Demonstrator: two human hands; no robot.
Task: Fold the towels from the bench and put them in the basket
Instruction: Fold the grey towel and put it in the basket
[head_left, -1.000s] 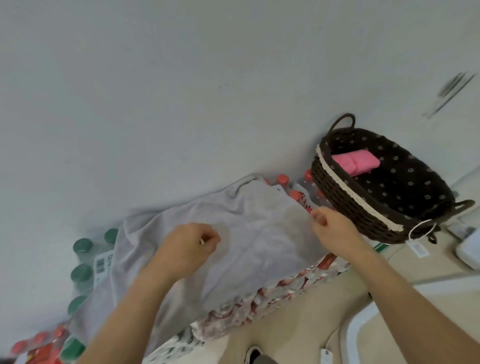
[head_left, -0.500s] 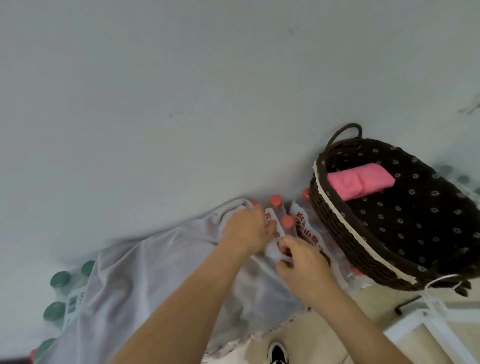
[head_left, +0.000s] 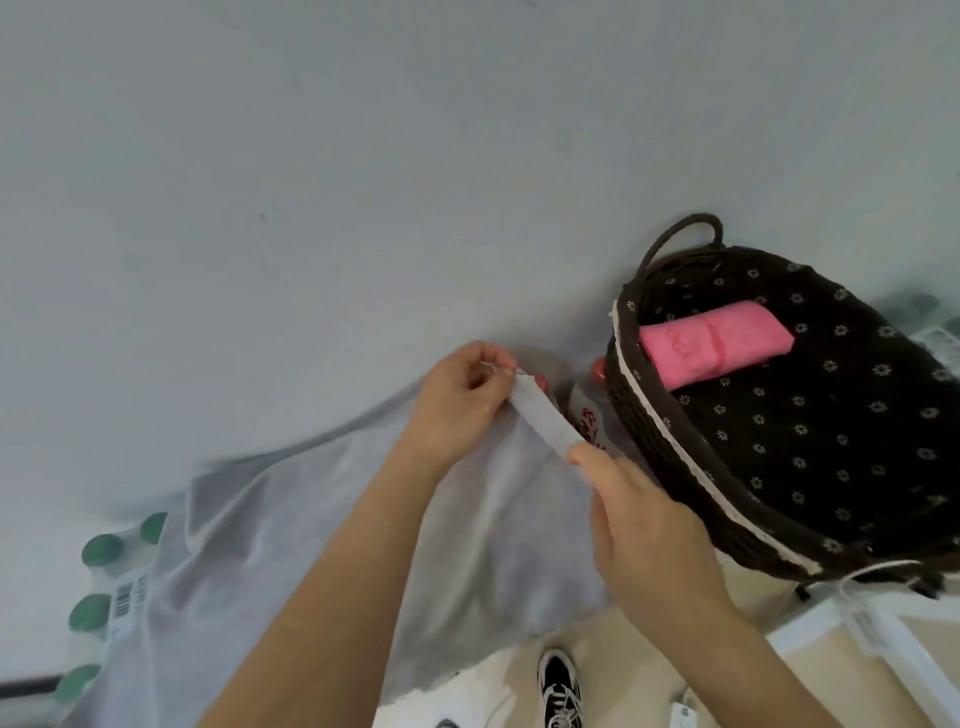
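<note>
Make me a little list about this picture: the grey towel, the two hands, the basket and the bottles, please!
Grey towel: spread out, one edge lifted and stretched between both hands
Left hand: pinches the far end of that edge
Right hand: pinches the near end
Basket: dark, flower-print lining, right of the grey towel
Pink towel: folded, lying inside the basket
Green-capped bottles: peeking out at the towel's left
Red-capped bottles: between towel and basket

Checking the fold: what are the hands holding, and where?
The grey towel: left hand pinches its far corner, right hand the same edge nearer.
</note>
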